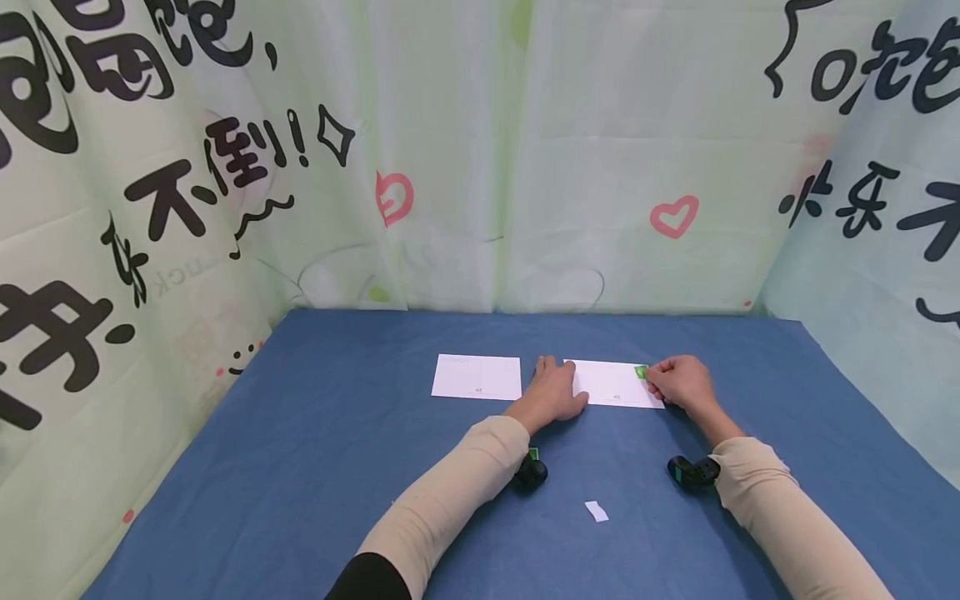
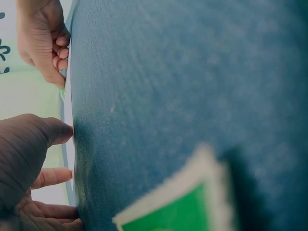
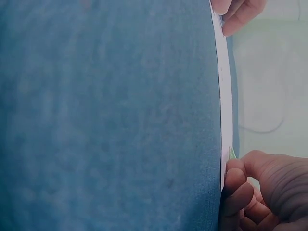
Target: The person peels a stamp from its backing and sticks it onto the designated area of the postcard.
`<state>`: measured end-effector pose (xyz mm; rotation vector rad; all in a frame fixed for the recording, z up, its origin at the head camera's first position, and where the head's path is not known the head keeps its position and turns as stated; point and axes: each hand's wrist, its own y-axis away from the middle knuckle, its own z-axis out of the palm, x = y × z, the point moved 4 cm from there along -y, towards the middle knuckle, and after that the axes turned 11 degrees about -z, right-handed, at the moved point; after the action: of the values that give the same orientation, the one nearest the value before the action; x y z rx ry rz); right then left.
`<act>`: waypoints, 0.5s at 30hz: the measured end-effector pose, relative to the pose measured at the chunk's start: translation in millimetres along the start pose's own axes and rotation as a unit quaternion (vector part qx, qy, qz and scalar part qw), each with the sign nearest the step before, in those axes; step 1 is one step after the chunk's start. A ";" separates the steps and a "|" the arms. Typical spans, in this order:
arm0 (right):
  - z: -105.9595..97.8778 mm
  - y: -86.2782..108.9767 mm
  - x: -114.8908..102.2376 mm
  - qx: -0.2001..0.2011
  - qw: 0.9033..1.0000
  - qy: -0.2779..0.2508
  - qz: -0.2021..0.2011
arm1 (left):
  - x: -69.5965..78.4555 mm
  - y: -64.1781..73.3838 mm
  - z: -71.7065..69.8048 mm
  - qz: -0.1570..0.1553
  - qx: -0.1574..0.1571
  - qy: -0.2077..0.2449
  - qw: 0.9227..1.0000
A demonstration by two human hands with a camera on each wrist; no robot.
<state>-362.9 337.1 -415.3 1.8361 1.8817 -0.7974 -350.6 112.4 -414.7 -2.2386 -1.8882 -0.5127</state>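
A white envelope [image 1: 615, 385] lies flat on the blue cloth. My left hand [image 1: 553, 392] rests across its left end, thumb and fingers spread and their tips down at its surface, as the left wrist view also shows. At the envelope's upper right corner, my right hand [image 1: 681, 383] pinches a small green stamp [image 1: 641, 372] between thumb and fingertips. The stamp overlaps that corner, partly hidden by the fingers. In the right wrist view, only a green sliver of the stamp [image 3: 232, 153] shows beside the thumb.
Left of the left hand lies a second white envelope [image 1: 477, 377]. Another green stamp with a white border [image 2: 178, 211] is on the cloth below the left wrist. A small white paper scrap [image 1: 597, 511] lies nearer the front. Printed curtains [image 1: 570, 167] surround the table [image 1: 337, 467].
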 end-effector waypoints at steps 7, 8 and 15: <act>0.1 0.2 -0.5 0.011 1.000 0.023 -0.017 | 1.0 0.9 -0.6 0.002 0.001 -0.009 1.000; -0.2 0.4 -0.9 0.011 0.999 0.025 -0.019 | 1.0 0.8 -0.7 0.002 0.001 -0.009 1.000; -1.3 3.3 -2.9 0.007 0.999 0.030 -0.021 | 1.1 1.4 -2.2 0.007 0.006 -0.008 1.000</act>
<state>-359.3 335.5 -412.9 1.8543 1.9629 -0.7804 -349.4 112.4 -412.1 -2.2527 -1.8775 -0.4834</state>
